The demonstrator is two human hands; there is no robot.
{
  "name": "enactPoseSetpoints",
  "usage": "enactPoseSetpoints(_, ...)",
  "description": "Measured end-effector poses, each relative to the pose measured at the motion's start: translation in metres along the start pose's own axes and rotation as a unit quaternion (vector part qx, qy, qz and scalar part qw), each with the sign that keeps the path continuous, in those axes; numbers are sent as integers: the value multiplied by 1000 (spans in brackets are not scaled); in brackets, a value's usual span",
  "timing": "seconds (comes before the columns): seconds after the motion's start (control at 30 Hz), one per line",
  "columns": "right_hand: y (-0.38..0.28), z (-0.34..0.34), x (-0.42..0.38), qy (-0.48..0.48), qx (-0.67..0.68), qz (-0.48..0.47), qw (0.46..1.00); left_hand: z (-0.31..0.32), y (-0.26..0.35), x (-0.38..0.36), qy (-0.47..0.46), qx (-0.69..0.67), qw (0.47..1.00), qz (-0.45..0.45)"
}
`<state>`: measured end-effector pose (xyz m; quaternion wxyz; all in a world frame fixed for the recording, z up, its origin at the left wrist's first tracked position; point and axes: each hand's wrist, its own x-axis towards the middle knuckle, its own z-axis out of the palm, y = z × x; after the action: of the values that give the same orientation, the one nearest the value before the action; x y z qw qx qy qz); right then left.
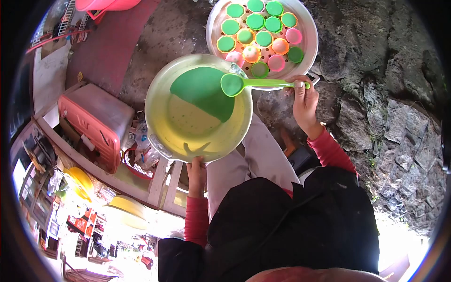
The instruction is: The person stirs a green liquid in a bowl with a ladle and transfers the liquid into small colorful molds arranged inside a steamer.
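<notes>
My right hand (pixel 304 104) grips the handle of a lime-green ladle (pixel 268 82), its bowl full of green liquid. The ladle is held level above the right side of a metal basin (pixel 221 144). Green liquid (pixel 199 89) pools on the far side of the tilted basin. At the near rim, my left hand (pixel 195 170) holds the basin; some of its fingers are hidden beneath. Beyond the basin lies a round perforated steamer tray (pixel 310 29) with several small fluted cups. Many cups hold green liquid, such as one green cup (pixel 255 21); others look pink or orange, including a pink cup (pixel 276 63).
A rough stone wall (pixel 394 136) rises on the right. To the left stand a large pink plastic tub (pixel 91 127) and a red basket (pixel 136 164) with plastic bags. A bright pink basin (pixel 108 4) is at the top left. Yellow basins (pixel 127 207) sit at lower left.
</notes>
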<state>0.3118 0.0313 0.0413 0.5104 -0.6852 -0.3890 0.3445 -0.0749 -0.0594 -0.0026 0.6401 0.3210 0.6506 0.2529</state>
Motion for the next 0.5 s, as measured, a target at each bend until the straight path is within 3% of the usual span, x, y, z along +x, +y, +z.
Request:
enactPoseSetpoints(0.13,7,-7,9,31,-39,-18,999,13,25,0,13,-137,988,-65)
enactPoseSetpoints(0.17,4,-7,13,31,-39,-18,999,6,18,-1,5,149,985,90)
enactPoseSetpoints(0.2,0,-7,17,51,-43,-20,998,2,15,-3,-4,418,877,237)
enactPoseSetpoints(0.4,19,-8,35,87,-50,-40,994,2,24,-9,-24,365,922,127)
enactPoseSetpoints(0.5,34,-2,40,111,-36,-24,993,2,22,-6,-22,317,932,171)
